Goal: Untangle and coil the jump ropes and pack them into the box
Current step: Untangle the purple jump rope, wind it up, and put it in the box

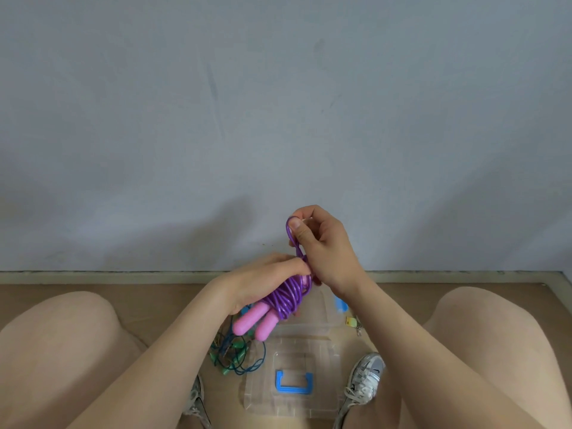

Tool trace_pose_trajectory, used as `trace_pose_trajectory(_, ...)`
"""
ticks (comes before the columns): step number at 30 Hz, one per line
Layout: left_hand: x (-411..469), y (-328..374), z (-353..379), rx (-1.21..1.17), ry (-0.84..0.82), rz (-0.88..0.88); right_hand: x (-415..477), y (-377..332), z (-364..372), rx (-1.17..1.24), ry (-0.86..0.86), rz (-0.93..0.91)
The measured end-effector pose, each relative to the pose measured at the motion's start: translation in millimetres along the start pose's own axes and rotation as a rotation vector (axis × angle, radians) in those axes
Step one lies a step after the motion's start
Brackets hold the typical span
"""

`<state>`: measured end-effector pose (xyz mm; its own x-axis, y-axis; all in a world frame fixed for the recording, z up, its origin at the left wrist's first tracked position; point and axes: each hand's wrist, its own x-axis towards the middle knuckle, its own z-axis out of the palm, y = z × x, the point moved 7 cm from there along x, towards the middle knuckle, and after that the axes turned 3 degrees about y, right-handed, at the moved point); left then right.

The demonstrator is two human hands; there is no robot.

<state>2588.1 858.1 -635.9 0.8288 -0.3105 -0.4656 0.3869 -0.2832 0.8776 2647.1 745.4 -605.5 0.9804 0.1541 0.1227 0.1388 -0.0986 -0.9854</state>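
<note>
Head view: left hand grasps the coiled purple jump rope with its pink handles, held above the clear box on the floor. Right hand pinches a loose loop of this rope. Green rope lies tangled on the floor beside the lid.

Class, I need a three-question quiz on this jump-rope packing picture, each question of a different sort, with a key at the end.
1. True or false: the purple jump rope is wound around its two pink handles.
2. Which hand pinches the free loop of purple rope above the bundle: A) left hand, B) right hand?
3. Fill in: the tangled green and blue rope lies on the ____, beside the clear box lid with its blue carry handle.

Key: 1 true; 2 B; 3 floor.
</note>
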Motion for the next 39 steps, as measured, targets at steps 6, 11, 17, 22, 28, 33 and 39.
trace_pose_trajectory(6, 7.6, 1.1, -2.9, -0.171, 0.080, 0.054, 0.8, 4.5, -2.4, 0.152, 0.062, 0.100)
trace_pose_trajectory(11, 9.2, 3.1, -6.6, -0.119, 0.159, 0.088, 1.2, 2.5, -10.0, 0.123, 0.075, 0.134)
trace_pose_trajectory(17, 14.8, -2.4, -6.0, 0.144, 0.209, 0.086, -7.9, -17.2, -1.3, -0.142, 0.033, -0.036)
trace_pose_trajectory(22, 32.4, -18.1, -8.2, 0.300, 0.301, 0.089, -24.9, -29.0, 13.0, -0.297, -0.089, -0.191)
trace_pose_trajectory(28, 35.6, -11.5, -1.5, 0.247, 0.333, 0.153, -18.3, -20.3, -2.9, -0.125, 0.034, -0.092)
trace_pose_trajectory(33, 47.9, -31.4, -3.5, -0.357, 0.132, 0.075, 0.0, 7.5, -15.4, -0.069, 0.079, 0.093)
trace_pose_trajectory(39, 62.1, -59.6, -25.6, -0.468, 0.247, 0.069, 5.2, 50.0, -8.0, -0.127, 0.036, 0.262)
